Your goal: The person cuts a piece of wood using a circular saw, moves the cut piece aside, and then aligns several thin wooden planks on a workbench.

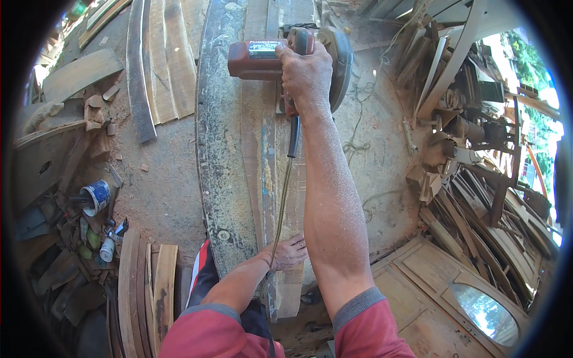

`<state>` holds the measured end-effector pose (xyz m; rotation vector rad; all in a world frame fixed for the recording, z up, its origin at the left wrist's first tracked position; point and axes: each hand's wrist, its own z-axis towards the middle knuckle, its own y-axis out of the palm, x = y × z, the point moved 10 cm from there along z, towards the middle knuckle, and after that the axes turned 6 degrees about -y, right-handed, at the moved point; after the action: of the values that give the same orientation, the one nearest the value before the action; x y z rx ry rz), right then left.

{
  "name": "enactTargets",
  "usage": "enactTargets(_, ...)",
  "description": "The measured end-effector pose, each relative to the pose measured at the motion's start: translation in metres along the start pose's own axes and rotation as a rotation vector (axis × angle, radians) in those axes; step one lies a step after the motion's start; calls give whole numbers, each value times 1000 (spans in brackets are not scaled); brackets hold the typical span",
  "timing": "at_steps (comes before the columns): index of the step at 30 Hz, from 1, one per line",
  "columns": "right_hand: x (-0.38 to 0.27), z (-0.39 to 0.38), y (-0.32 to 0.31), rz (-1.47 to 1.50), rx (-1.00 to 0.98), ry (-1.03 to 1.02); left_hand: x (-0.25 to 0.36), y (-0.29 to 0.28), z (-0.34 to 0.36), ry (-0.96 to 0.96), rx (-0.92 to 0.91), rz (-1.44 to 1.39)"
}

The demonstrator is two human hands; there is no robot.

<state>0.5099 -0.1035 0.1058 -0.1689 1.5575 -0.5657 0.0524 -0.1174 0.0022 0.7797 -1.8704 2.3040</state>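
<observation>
My right hand point(307, 74) is wrapped round the handle of a red and black circular saw point(256, 59), its round grey guard on the right side. The saw rests on a long wooden board point(253, 161) that runs away from me along a worn, paint-spotted bench point(218, 137). Where the blade meets wood is hidden under the saw and my hand. Nearer to me, my left hand point(287, 252) lies flat on the board with its fingers stretched to the right. From the saw's handle a power cord point(282, 209) trails back over the board and across my left wrist. Sawdust coats my right forearm.
Curved planks point(170, 65) lean at the far left, and more boards point(161, 292) stand at the near left. A blue and white paint bucket point(96, 197) sits among scraps. Stacked timber point(477, 227) lines the right, beside a wooden door panel point(436, 274) with an oval pane.
</observation>
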Motion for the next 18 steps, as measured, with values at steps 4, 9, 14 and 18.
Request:
enactTargets(4,-4,5,-4,-33,29,-13,-5,10,-1,-86,-13,-416)
enactTargets(9,-11,12,-5,-36,24,30,-14,29,-11,-200,-95,-710)
enactTargets(14,-8,19,-8,-40,-9,98,0,24,3,-41,-212,-187)
enactTargets(18,-6,25,-8,-12,-52,131,3,21,3,5,-276,-109)
